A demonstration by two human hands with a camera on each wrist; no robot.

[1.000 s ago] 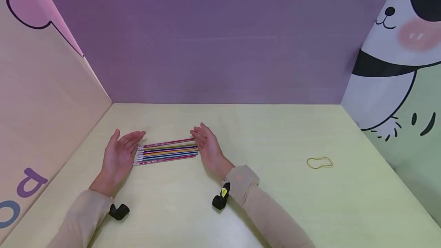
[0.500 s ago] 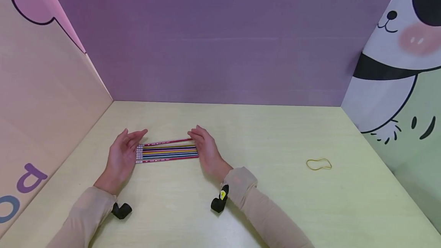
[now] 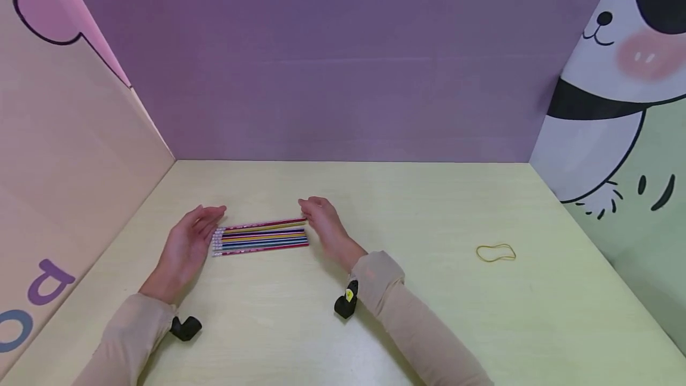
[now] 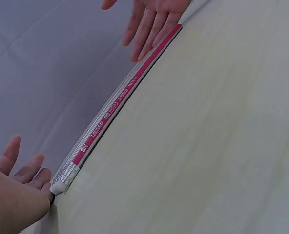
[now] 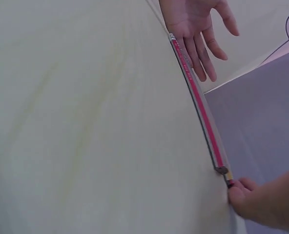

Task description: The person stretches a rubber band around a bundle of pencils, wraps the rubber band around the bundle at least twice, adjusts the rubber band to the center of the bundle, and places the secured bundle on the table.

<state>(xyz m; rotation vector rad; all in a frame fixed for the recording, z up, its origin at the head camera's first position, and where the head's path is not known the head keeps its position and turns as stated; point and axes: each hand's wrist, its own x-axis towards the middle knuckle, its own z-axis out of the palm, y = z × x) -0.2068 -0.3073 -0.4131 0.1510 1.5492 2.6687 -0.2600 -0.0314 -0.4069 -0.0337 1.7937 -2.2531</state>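
Note:
Several striped pencils (image 3: 262,240) lie side by side on the table, with their white eraser ends to the left. My left hand (image 3: 189,243) is at those eraser ends, its fingers extended and fingertips against them, as the left wrist view also shows. My right hand (image 3: 328,225) is at the opposite ends, fingers curled, and thumb and fingertips pinch the end of the farthest pencil (image 3: 268,223), a red one. That pencil sits slightly apart and angled from the rest. In the right wrist view, the near red pencil (image 5: 203,112) hides most of the row.
A yellow rubber band (image 3: 495,252) lies on the table (image 3: 429,314) to the right. A purple wall (image 3: 343,76) stands behind, and printed panels close off the left and right sides.
My right hand's fingers have gone from extended along the pencil ends to curled at the farthest pencil's end. My left hand has stayed at the eraser ends, which now line up more evenly.

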